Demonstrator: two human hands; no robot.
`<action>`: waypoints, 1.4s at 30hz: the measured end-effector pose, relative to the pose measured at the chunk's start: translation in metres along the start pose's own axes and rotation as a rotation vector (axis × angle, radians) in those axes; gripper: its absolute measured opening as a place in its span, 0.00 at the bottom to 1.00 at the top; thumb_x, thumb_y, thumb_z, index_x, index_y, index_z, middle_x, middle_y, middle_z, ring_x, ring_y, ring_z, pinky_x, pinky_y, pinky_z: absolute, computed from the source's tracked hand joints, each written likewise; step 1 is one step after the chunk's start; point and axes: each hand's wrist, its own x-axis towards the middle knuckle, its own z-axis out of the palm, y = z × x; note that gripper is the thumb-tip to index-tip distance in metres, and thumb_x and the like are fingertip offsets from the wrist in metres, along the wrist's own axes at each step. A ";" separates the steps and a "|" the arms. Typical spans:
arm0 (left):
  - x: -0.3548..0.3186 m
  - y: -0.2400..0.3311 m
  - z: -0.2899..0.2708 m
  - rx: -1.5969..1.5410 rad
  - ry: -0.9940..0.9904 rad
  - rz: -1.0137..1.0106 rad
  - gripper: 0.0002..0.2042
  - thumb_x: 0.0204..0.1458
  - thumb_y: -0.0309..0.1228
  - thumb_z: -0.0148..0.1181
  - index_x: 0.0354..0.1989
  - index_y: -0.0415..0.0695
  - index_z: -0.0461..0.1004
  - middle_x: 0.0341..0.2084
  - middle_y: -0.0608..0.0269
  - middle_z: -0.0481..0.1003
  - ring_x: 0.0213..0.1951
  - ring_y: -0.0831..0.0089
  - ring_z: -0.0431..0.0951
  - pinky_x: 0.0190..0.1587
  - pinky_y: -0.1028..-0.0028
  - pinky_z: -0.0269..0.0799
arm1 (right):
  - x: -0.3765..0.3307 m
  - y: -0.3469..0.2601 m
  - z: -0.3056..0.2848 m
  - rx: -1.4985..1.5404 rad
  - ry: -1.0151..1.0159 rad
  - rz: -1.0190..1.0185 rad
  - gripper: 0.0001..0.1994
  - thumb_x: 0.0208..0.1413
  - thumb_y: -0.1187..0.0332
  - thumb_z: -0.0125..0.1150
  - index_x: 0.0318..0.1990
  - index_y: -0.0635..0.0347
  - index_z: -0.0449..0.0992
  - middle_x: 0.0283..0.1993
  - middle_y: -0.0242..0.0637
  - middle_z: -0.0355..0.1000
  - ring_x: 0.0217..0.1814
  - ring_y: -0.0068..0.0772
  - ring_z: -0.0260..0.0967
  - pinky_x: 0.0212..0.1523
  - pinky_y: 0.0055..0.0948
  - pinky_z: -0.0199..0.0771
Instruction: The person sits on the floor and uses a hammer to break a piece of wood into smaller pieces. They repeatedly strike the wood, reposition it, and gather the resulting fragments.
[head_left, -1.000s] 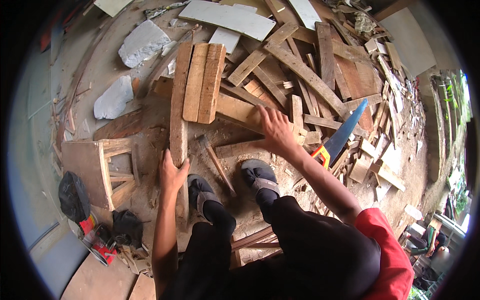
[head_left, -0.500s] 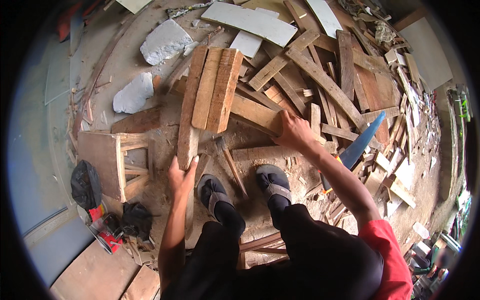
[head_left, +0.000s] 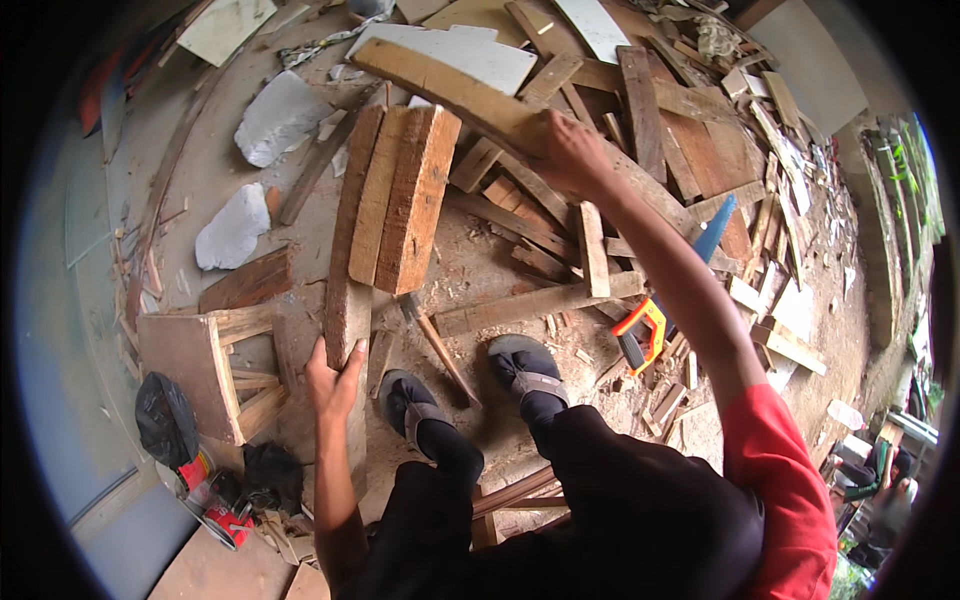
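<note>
My left hand (head_left: pixel 335 378) is wrapped round the lower part of a long wooden piece (head_left: pixel 346 312). Two shorter blocks (head_left: pixel 406 195) lie side by side against its upper end; how they are joined is hidden. Over the heap of scrap wood, my right hand (head_left: pixel 573 153) grips the near end of a wooden plank (head_left: pixel 450 92), which slants up to the left. A hammer (head_left: pixel 436 345) rests on the ground between my two sandalled feet and the wooden piece. To the right of my feet is a hand saw (head_left: pixel 648 335) with an orange and black handle and a blue blade.
Loose boards (head_left: pixel 645 120) are heaped at the far right. Two pale stone chunks (head_left: pixel 233 228) lie at the left, near a small wooden frame (head_left: pixel 190 365). Beside that frame are a black plastic bag (head_left: pixel 167 418) and a red can (head_left: pixel 228 524). Wood chips litter the ground.
My right hand has moved farther away with the plank, lifting it from the heap and swinging its far end up past the blocks. The left hand keeps its hold.
</note>
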 end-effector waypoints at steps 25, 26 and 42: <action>0.030 -0.018 0.012 0.440 -0.160 0.190 0.35 0.45 0.49 0.71 0.56 0.35 0.72 0.41 0.36 0.78 0.47 0.45 0.79 0.49 0.55 0.75 | -0.032 0.029 0.044 0.191 0.123 -0.115 0.27 0.57 0.57 0.62 0.58 0.63 0.65 0.50 0.59 0.71 0.53 0.62 0.69 0.50 0.51 0.71; 0.037 -0.042 0.011 0.367 -0.176 0.245 0.36 0.44 0.50 0.72 0.56 0.36 0.72 0.42 0.36 0.78 0.48 0.46 0.79 0.50 0.55 0.75 | -0.030 0.029 0.045 0.175 0.100 -0.089 0.25 0.57 0.58 0.62 0.57 0.63 0.66 0.49 0.58 0.72 0.52 0.62 0.70 0.49 0.51 0.71; 0.052 -0.055 0.014 0.534 -0.115 0.161 0.36 0.38 0.53 0.75 0.50 0.40 0.73 0.36 0.48 0.80 0.41 0.53 0.82 0.49 0.57 0.76 | -0.097 -0.098 -0.055 0.640 0.071 -0.394 0.33 0.60 0.60 0.65 0.66 0.68 0.58 0.53 0.43 0.69 0.47 0.28 0.69 0.43 0.29 0.73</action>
